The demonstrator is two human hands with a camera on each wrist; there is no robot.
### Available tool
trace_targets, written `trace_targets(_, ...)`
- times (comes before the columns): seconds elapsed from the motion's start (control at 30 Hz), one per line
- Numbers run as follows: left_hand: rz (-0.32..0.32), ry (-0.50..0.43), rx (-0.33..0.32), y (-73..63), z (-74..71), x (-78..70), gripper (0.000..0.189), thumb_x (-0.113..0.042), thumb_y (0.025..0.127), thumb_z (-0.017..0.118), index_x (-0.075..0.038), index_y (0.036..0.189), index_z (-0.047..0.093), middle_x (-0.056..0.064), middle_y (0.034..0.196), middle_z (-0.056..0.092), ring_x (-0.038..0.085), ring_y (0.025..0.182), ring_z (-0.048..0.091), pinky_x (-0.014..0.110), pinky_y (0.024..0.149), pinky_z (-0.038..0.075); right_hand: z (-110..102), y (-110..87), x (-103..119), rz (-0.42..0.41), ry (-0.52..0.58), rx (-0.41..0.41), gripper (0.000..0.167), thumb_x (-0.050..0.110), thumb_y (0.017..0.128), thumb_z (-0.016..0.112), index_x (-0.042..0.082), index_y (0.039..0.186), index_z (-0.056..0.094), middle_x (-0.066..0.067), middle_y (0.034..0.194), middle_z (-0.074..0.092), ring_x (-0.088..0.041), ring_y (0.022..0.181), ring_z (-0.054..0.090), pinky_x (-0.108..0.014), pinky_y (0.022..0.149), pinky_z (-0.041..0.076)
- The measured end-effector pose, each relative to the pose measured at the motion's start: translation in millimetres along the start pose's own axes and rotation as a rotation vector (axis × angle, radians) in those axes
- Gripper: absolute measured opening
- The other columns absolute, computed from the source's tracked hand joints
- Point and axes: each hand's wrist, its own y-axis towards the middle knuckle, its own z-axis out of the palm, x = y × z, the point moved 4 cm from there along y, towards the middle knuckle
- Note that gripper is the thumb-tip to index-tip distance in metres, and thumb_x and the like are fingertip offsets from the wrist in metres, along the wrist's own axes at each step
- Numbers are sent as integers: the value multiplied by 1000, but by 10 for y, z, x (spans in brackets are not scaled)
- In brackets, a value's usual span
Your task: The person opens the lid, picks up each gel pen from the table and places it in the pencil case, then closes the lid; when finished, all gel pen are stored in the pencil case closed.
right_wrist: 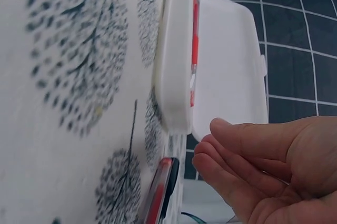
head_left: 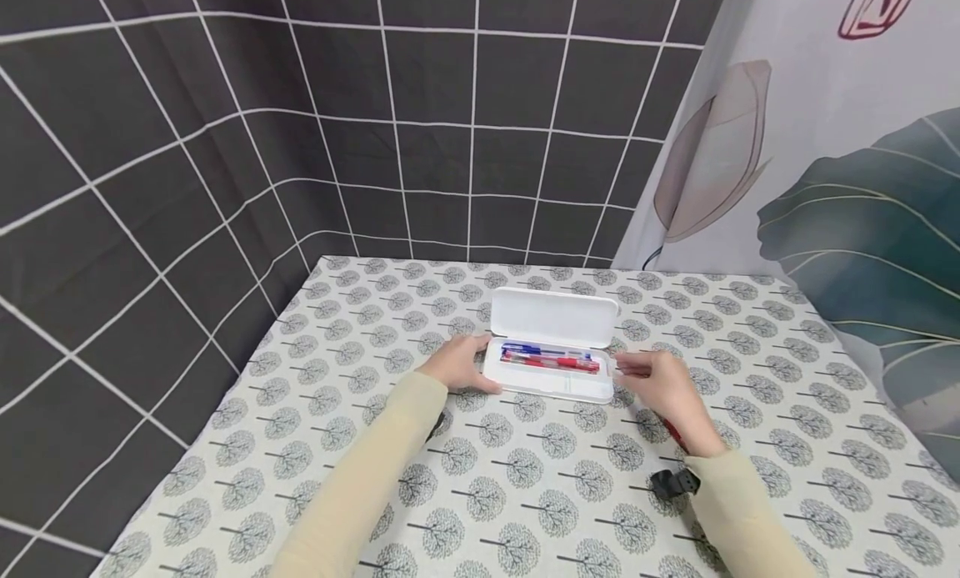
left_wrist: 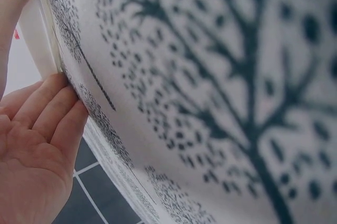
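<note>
A white pencil case lies on the table with its lid swung up at the back. Inside are blue pens and red pens. My left hand grips the case's left end, thumb at the front corner and fingers by the back one. In the left wrist view, those fingers lie along the case's outer wall. Beside the right end is my right hand, its fingers loosely bent and nothing between them. Below it, a pen with red ink lies on the cloth, partly hidden in the head view.
A tree-print cloth covers the table. Behind and to the left hangs a dark curtain with white grid lines. A leaf-patterned white curtain hangs at the right. A black wrist strap sits at my right wrist.
</note>
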Motion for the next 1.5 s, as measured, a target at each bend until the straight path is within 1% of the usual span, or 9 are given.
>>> trace_targets(0.13, -3, 2, -3, 0, -1, 13, 105, -39, 61, 92, -9, 148, 42, 9, 144, 54, 29, 132, 50, 44, 115, 36, -24, -24, -43, 9, -8, -6, 39, 13, 87, 70, 2, 124, 65, -20, 121, 67, -27, 89, 69, -34, 67, 57)
trace_targets(0.37, 2, -14, -4, -10, -8, 4, 104, -38, 61, 92, -8, 148, 42, 9, 143, 54, 28, 132, 50, 44, 115, 36, -80, -99, -98, 10, -28, -33, 40, 11, 87, 69, 0, 125, 64, -22, 121, 67, -32, 100, 69, -38, 81, 59)
trace_targets(0.53, -6, -15, -5, -12, -7, 1, 105, -38, 61, 92, -8, 148, 41, 9, 145, 53, 29, 134, 48, 45, 116, 35, -121, -135, -138, 10, -73, -55, 39, 10, 86, 69, 1, 124, 65, -21, 120, 68, -34, 101, 68, -44, 82, 57)
trace_targets(0.63, -4, -18, -1, -14, -6, -3, 105, -38, 61, 92, -8, 148, 41, 9, 145, 53, 29, 134, 49, 45, 115, 36, -135, -163, -174, 11, -102, -65, 36, 9, 86, 70, 0, 121, 67, -20, 115, 70, -35, 100, 68, -49, 87, 55)
trace_targets(0.8, -4, -9, 3, -13, -3, 0, 105, -39, 61, 91, -8, 148, 41, 9, 144, 53, 29, 133, 49, 44, 115, 36, -139, -216, -225, 24, -103, -72, 34, 7, 84, 71, -3, 117, 68, -21, 109, 71, -37, 97, 69, -54, 89, 53)
trace_targets(0.93, -11, -7, 4, -17, -12, 1, 106, -40, 62, 91, -8, 149, 40, 9, 145, 52, 29, 134, 48, 44, 116, 35, -143, -235, -257, 32, -117, -86, 35, 7, 84, 71, -3, 117, 68, -21, 107, 72, -38, 98, 68, -56, 89, 50)
trace_targets(1.03, -10, -16, 7, -23, -21, -5, 106, -39, 62, 91, -7, 149, 40, 10, 145, 52, 29, 133, 49, 45, 116, 35, -142, -244, -287, 53, -131, -78, 36, 8, 84, 70, -2, 118, 68, -21, 107, 72, -39, 100, 66, -57, 89, 49)
trace_targets(1.33, 0, -16, 10, -24, -19, -12, 104, -37, 62, 91, -7, 148, 41, 10, 144, 53, 28, 132, 50, 43, 115, 36, -162, -264, -309, 151, -147, -7, 37, 15, 84, 72, 1, 118, 69, -25, 126, 62, -48, 116, 53, -65, 94, 41)
trace_targets(1.5, -4, -25, 11, -25, -22, -14, 103, -37, 63, 91, -9, 148, 41, 9, 143, 54, 28, 131, 51, 43, 115, 37, -169, -240, -296, 169, -151, 0, 37, 15, 82, 74, 2, 116, 70, -24, 123, 64, -46, 113, 56, -63, 92, 43)
